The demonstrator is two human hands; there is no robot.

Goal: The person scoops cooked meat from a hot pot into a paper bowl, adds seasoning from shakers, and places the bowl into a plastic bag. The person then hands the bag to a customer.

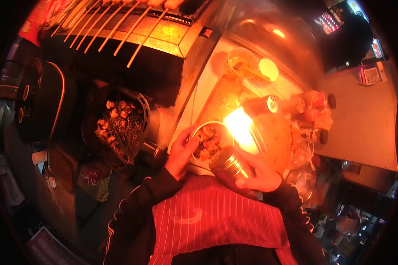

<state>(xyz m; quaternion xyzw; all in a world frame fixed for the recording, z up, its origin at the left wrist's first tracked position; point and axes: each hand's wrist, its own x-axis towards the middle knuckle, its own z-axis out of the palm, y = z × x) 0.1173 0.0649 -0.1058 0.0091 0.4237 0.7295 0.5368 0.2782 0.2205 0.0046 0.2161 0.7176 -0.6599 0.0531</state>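
My left hand (pixel 182 153) grips the rim of a round cup (pixel 224 124) that holds chunks of cooked food (pixel 208 143). Over the near right side of the cup, my right hand (pixel 263 172) holds a metal shaker (pixel 230 162) tilted, its top toward the food. Whether seasoning is falling from it cannot be seen. Just beyond the cup, a glaring bright patch (pixel 242 129) hides detail on the board (pixel 212 102). Another shaker with a perforated lid (pixel 272 103) lies or leans farther off, beside more seasoning containers (pixel 293 105).
An air-fryer basket (pixel 146 109) with food pieces stands at the left, near a dark appliance body (pixel 39 99). Skewered sausages (pixel 155 2) rest on a grill at the top, sticks jutting toward me. A clear tub (pixel 240 58) and a dark-lidded jar (pixel 313 135) stand right.
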